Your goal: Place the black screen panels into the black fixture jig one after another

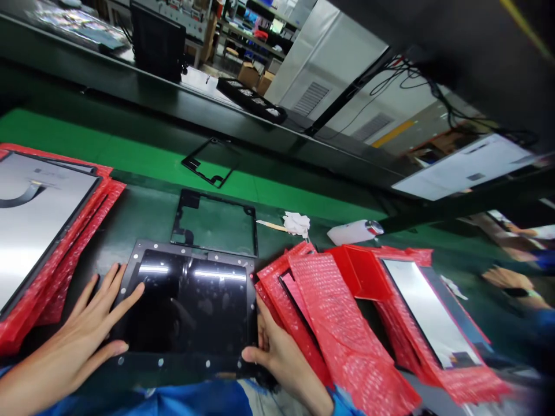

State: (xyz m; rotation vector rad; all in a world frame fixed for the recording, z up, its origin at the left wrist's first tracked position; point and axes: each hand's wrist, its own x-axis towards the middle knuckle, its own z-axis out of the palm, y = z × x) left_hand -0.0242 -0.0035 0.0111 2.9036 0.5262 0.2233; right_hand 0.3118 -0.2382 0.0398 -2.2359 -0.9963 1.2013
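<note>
A glossy black display panel (186, 306) lies in front of me, within a dark border (234, 260) dotted with small silver discs. My left hand (97, 323) rests at its left side, fingers spread, the index fingertip over the panel's edge. At the right side, my right hand (277, 341) grips the border, thumb on top near the lower corner and the other fingers along the side, partly hidden. Just behind the panel lies a thin black rectangular frame (255, 231); a similar black frame (219, 182) sits farther back on the green strip.
Red bubble-wrap sleeves (342, 323) are heaped at right, with a silver-backed panel (429, 306). Another silver-backed panel (39, 214) tops red wrap at left. A white bottle (353, 232), crumpled tissue (297, 223) and thin stick (273, 226) lie behind. A co-worker's hand (509, 280) is at far right.
</note>
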